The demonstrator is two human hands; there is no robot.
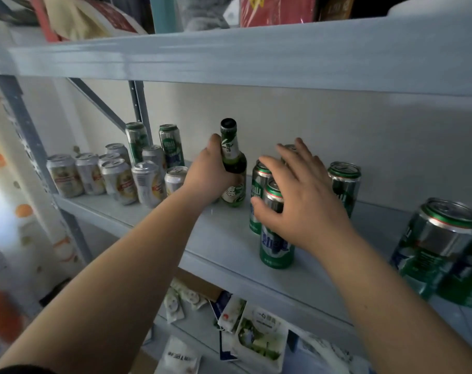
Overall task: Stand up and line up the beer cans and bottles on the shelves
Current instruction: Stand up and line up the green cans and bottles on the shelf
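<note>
Left hand (210, 171), right hand (299, 198), forearms (116, 271) bare; dark sleeve edge (19, 369) near left elbow.

Little can be read for certain. The rear green can (259, 190) bears white upright characters, the last of them 山. The front green can (276, 247) has white characters on a blue band, too blurred to read. The bottle (233, 168) label's characters are illegible. A packet (262, 333) lower down begins 一勺

There are one green bottle (231, 147), eight silver cans (148, 184) and about eight green cans (344, 184).
</note>
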